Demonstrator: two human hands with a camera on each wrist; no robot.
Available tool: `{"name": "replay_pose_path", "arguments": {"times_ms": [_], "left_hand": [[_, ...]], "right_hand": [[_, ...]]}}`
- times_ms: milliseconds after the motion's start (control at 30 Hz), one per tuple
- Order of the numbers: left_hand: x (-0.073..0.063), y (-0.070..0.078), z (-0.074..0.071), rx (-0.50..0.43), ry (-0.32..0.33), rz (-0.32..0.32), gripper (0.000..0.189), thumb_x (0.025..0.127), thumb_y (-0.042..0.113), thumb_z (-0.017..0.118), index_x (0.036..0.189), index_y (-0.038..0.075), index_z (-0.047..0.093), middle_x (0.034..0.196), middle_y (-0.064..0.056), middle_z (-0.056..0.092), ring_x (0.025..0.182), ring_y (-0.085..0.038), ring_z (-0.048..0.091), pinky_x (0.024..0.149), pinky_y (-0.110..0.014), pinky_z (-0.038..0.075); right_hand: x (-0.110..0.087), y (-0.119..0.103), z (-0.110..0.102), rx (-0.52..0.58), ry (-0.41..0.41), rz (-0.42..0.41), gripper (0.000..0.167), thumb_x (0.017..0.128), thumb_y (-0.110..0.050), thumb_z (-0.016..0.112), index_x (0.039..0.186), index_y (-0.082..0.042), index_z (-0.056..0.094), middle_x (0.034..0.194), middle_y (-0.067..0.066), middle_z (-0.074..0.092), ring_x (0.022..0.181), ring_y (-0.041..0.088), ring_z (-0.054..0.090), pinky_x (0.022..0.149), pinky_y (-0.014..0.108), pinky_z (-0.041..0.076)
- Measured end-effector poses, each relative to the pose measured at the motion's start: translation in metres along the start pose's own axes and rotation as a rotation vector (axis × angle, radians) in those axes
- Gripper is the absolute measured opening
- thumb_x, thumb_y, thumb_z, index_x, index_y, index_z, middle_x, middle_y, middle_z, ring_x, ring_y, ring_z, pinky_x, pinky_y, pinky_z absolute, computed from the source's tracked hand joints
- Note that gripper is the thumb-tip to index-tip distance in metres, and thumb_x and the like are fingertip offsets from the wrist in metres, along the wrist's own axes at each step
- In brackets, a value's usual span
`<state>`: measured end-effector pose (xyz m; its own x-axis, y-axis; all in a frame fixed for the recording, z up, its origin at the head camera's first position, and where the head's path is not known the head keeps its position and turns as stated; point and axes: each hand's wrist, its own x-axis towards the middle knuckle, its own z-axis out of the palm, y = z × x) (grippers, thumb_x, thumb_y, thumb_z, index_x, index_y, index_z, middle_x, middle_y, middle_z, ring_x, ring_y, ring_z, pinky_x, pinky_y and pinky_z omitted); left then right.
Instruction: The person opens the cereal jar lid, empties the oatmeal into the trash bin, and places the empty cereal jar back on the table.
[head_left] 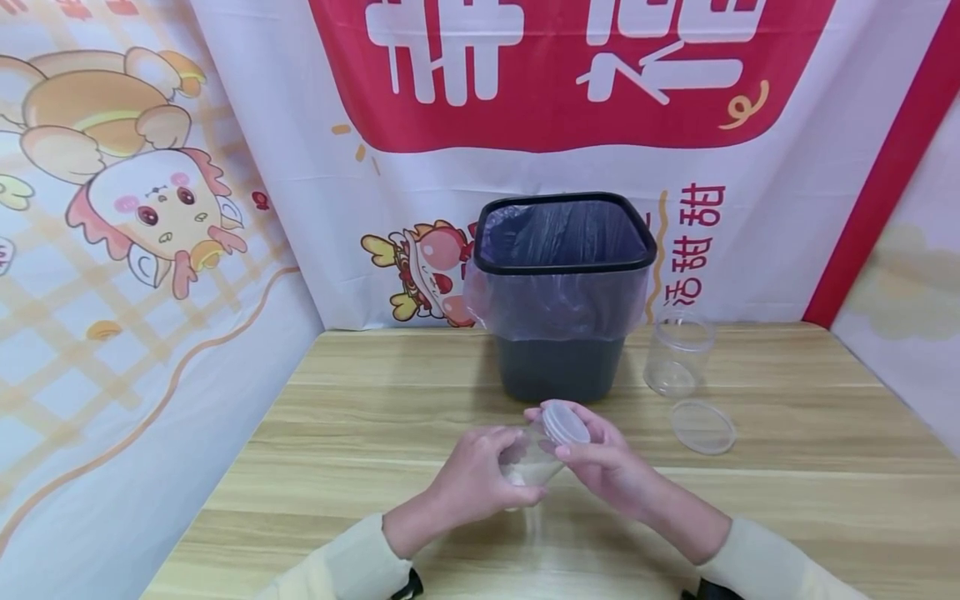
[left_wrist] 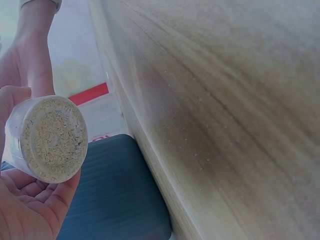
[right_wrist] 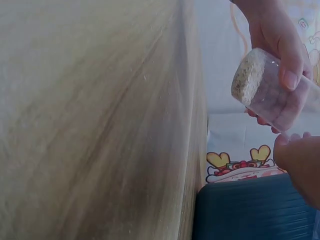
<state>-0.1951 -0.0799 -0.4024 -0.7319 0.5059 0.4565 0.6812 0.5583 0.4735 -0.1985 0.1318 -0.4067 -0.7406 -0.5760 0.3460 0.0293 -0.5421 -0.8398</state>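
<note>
My left hand point(head_left: 476, 475) grips a clear plastic jar point(head_left: 534, 467), fingers on one side and thumb on the other. The jar is tilted, its mouth toward my right hand, raised over the wooden table. Pale, flaky grains point(left_wrist: 56, 140) cover its base in the left wrist view. In the right wrist view they form a shallow layer point(right_wrist: 248, 77) at the bottom end. My right hand point(head_left: 611, 467) holds the translucent round lid point(head_left: 566, 423) at the jar's mouth, thumb and fingers around its edge.
Behind the hands stands a dark bin point(head_left: 562, 358) lined with a translucent bag. To its right are another clear jar point(head_left: 678, 358), without its lid, and a clear round lid point(head_left: 703, 427) flat on the table point(head_left: 360, 450). Printed cloth point(head_left: 300, 100) hangs behind and to the left.
</note>
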Motion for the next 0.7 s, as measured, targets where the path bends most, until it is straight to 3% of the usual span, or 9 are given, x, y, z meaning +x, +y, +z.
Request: {"name": "replay_pose_path", "arguments": {"times_ms": [167,300,400,467,567,700], "left_hand": [[0.000,0.000,-0.001,-0.005,0.001,-0.026,0.042,0.065,0.037,0.086,0.090,0.010,0.066,0.075,0.006,0.057,0.067,-0.011,0.053,0.059,-0.017,0.043],[0.000,0.000,-0.001,-0.015,0.005,-0.047,0.046,0.066,0.037,0.086,0.094,0.006,0.067,0.078,0.004,0.060,0.069,-0.010,0.055,0.061,-0.017,0.046],[0.000,0.000,0.000,-0.019,0.009,-0.052,0.050,0.067,0.037,0.086,0.099,0.003,0.068,0.081,0.003,0.062,0.072,-0.009,0.056,0.064,-0.018,0.048],[0.000,0.000,0.000,-0.018,0.011,-0.052,0.051,0.067,0.038,0.086,0.100,0.002,0.069,0.082,0.002,0.063,0.073,-0.009,0.057,0.065,-0.018,0.048],[0.000,0.001,0.000,-0.016,0.011,-0.052,0.051,0.067,0.037,0.086,0.100,0.002,0.069,0.082,0.002,0.063,0.073,-0.010,0.057,0.065,-0.018,0.048],[0.000,0.003,-0.001,-0.019,0.007,-0.060,0.050,0.066,0.037,0.086,0.099,0.004,0.069,0.082,0.002,0.062,0.073,-0.010,0.057,0.065,-0.018,0.048]], "right_hand": [[-0.001,0.001,0.010,0.043,0.075,-0.077,0.048,0.090,0.008,0.048,0.135,-0.005,0.040,0.139,0.013,0.050,0.126,0.021,0.046,0.109,0.032,0.033],[-0.002,0.000,0.027,0.021,0.322,-0.104,0.045,0.089,0.005,0.053,0.131,0.001,0.034,0.130,0.011,0.053,0.118,0.019,0.052,0.102,0.028,0.041],[0.000,0.000,0.040,0.001,0.521,-0.072,0.043,0.087,0.004,0.056,0.125,0.004,0.036,0.121,0.009,0.053,0.109,0.017,0.055,0.096,0.026,0.045],[0.002,-0.001,0.045,-0.005,0.603,-0.049,0.041,0.086,0.005,0.057,0.122,0.003,0.039,0.116,0.009,0.053,0.105,0.017,0.056,0.094,0.025,0.046],[0.003,0.000,0.049,-0.009,0.656,-0.024,0.039,0.086,0.005,0.059,0.120,0.003,0.040,0.114,0.008,0.053,0.103,0.016,0.056,0.093,0.025,0.046],[0.003,0.000,0.048,-0.012,0.666,-0.005,0.039,0.087,0.005,0.058,0.121,0.003,0.040,0.114,0.007,0.054,0.102,0.015,0.057,0.093,0.024,0.046]]}}
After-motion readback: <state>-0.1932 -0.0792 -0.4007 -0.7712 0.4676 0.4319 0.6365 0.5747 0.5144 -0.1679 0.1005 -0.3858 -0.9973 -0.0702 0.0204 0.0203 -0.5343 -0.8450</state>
